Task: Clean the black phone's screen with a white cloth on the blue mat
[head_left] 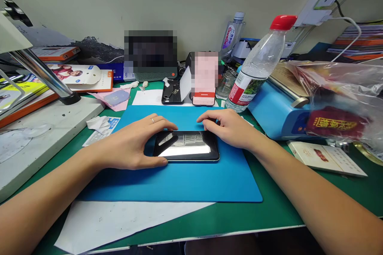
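A smartphone (pixel 188 152) with a dark, glossy screen lies flat on a blue work mat (pixel 179 183), its long side running left to right. Bright reflections show across the glass. My left hand (pixel 134 141), with a ring on one finger, grips the phone's left end, thumb along the near edge and fingers at the far edge. At the far right corner, my right hand (pixel 231 127) has its fingers curled, with thumb and index finger close together just over the phone's edge. Whether anything small is between them I cannot make out.
Behind the mat stand a second phone with a pink screen (pixel 204 97), a black phone-like item (pixel 172 91) and a red-capped bottle (pixel 254 67). A blue machine (pixel 278 107) and a cigarette-type carton (pixel 326 158) are right; a lamp base (pixel 68 97) is left.
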Available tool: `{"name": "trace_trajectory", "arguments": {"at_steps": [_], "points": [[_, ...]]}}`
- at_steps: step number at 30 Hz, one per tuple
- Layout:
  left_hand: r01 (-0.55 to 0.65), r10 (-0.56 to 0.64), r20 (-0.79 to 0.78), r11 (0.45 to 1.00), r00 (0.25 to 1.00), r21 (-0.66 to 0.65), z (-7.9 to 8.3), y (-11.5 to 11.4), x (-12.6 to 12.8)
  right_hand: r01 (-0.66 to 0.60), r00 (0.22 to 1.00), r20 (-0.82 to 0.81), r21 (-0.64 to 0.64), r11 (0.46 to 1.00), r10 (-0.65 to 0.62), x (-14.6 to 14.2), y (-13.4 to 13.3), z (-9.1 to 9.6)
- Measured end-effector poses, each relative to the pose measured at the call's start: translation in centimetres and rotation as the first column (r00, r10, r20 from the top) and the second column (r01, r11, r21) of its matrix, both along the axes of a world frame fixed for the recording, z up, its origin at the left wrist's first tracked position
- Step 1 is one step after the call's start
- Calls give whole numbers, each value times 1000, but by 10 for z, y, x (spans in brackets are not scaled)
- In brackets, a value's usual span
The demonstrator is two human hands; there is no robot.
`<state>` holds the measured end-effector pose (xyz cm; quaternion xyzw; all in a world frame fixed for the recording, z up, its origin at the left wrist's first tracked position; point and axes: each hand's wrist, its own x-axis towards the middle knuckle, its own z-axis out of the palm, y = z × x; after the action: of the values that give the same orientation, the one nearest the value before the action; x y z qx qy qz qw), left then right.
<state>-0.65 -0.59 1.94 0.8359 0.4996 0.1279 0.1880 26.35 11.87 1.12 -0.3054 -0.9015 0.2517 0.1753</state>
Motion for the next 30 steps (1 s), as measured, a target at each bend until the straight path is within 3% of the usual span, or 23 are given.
{"name": "trace_trajectory", "arguments": {"at_steps": [18, 30], "points": [[14, -14, 36, 1000, 999, 2, -2, 2, 1, 32, 999, 11, -68, 997, -31, -1, 2, 0], [5, -5, 15, 1000, 1000, 5, 0, 2, 0, -33, 999, 5, -170, 985, 34, 1, 4, -2]]}}
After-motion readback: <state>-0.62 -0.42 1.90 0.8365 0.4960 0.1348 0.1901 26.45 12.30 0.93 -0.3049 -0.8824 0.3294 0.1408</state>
